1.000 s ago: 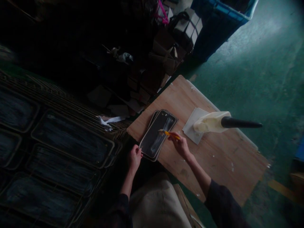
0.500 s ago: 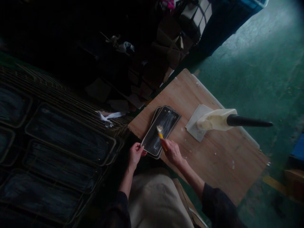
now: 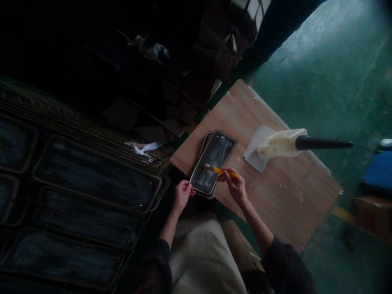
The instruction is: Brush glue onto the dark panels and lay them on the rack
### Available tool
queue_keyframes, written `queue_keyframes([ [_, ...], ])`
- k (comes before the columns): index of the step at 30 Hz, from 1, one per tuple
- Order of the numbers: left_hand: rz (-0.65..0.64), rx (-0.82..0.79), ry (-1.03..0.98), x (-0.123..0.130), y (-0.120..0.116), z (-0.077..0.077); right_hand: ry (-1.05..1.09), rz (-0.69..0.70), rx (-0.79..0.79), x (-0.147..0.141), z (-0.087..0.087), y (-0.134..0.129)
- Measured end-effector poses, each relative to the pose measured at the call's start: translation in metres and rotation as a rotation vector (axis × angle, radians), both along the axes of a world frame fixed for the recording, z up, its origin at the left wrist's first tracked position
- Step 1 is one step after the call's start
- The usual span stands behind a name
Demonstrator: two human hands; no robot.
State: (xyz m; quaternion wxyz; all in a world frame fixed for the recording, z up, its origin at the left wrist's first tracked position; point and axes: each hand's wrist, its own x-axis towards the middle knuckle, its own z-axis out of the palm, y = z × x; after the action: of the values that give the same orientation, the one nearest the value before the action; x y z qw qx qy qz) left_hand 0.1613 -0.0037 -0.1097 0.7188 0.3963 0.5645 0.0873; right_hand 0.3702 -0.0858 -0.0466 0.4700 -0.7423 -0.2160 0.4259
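Note:
My right hand (image 3: 235, 183) is closed around the yellow handle of a paintbrush (image 3: 218, 169). The brush's bristles meet the face of a dark rectangular panel (image 3: 214, 157) with rounded corners and a pale edge. Whitish streaks run along that face. At the panel's near left corner, my left hand (image 3: 183, 193) pinches the edge between thumb and fingers. Beneath the top panel, at least one similar panel (image 3: 204, 143) peeks out. Right of the panels stands a cream plastic bottle (image 3: 280, 143) with a long black nozzle, on a pale flat sheet (image 3: 255, 151).
The panels lie on a wooden board (image 3: 275, 204) with small white spots. To the left, several streaked dark panels (image 3: 98, 173) lie in rows beside a wire rack. Cardboard pieces (image 3: 211, 57) crowd the dark back, and a cardboard box (image 3: 373, 216) sits on the green floor at right.
The brush has turned from pointing up the panel to lying nearly sideways, its handle now toward the right. White streaks cover more of the panel's near half. The whole view has shifted slightly.

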Motion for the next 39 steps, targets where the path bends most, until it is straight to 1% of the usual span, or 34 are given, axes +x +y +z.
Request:
queue_keyframes([
  [1, -0.002, -0.004, 0.000, -0.001, 0.000, -0.001, 0.040, 0.005, -0.009, -0.007, 0.002, -0.002],
  [3, -0.011, -0.001, -0.005, -0.002, 0.001, -0.003, 0.154, 0.064, -0.045, -0.023, 0.003, -0.005],
  [4, -0.018, 0.007, -0.009, -0.002, 0.001, -0.005, 0.203, 0.079, -0.062, -0.028, 0.001, -0.006],
  [6, -0.034, 0.024, -0.018, -0.002, 0.001, -0.006, 0.244, 0.043, -0.069, -0.030, -0.008, -0.001],
  [8, -0.034, 0.024, -0.013, -0.001, 0.001, -0.007, 0.211, -0.047, -0.034, -0.018, -0.019, 0.011],
  [11, -0.021, -0.004, 0.004, 0.000, 0.001, -0.010, 0.108, -0.143, 0.046, 0.017, -0.033, 0.036],
  [14, -0.016, -0.012, 0.013, 0.001, -0.001, -0.014, -0.020, -0.210, 0.095, 0.048, -0.038, 0.057],
  [16, -0.006, -0.004, 0.020, 0.000, -0.003, -0.017, -0.098, -0.249, 0.118, 0.060, -0.039, 0.067],
  [19, 0.015, -0.002, 0.023, -0.001, -0.005, -0.020, -0.217, -0.264, 0.161, 0.068, -0.040, 0.074],
  [22, 0.019, -0.008, 0.015, -0.001, -0.005, -0.019, -0.375, -0.195, 0.172, 0.069, -0.039, 0.075],
  [24, 0.020, -0.006, 0.012, -0.001, -0.005, -0.018, -0.472, -0.092, 0.148, 0.064, -0.038, 0.070],
  [26, 0.025, -0.003, 0.013, -0.001, -0.005, -0.016, -0.521, 0.042, 0.102, 0.053, -0.034, 0.058],
  [28, 0.021, -0.002, 0.021, 0.000, -0.005, -0.016, -0.494, 0.168, 0.054, 0.038, -0.026, 0.039],
  [29, 0.014, -0.003, 0.027, 0.000, -0.005, -0.016, -0.454, 0.192, 0.034, 0.032, -0.020, 0.027],
  [30, 0.006, -0.003, 0.033, 0.000, -0.004, -0.016, -0.404, 0.176, 0.023, 0.028, -0.013, 0.016],
  [31, 0.000, -0.002, 0.039, 0.000, -0.004, -0.015, -0.357, 0.117, 0.019, 0.028, -0.005, 0.005],
  [33, -0.005, -0.001, 0.049, 0.001, -0.004, -0.014, -0.314, -0.081, 0.033, 0.039, 0.011, -0.016],
  [35, -0.013, -0.003, 0.052, 0.000, -0.004, -0.014, -0.366, -0.276, 0.059, 0.067, 0.025, -0.032],
  [36, -0.017, -0.006, 0.054, 0.000, -0.004, -0.014, -0.418, -0.348, 0.064, 0.085, 0.031, -0.040],
  [38, -0.027, -0.015, 0.054, -0.001, -0.004, -0.016, -0.523, -0.439, 0.046, 0.121, 0.039, -0.052],
  [39, -0.032, -0.020, 0.051, -0.002, -0.004, -0.017, -0.561, -0.460, 0.025, 0.137, 0.041, -0.058],
])
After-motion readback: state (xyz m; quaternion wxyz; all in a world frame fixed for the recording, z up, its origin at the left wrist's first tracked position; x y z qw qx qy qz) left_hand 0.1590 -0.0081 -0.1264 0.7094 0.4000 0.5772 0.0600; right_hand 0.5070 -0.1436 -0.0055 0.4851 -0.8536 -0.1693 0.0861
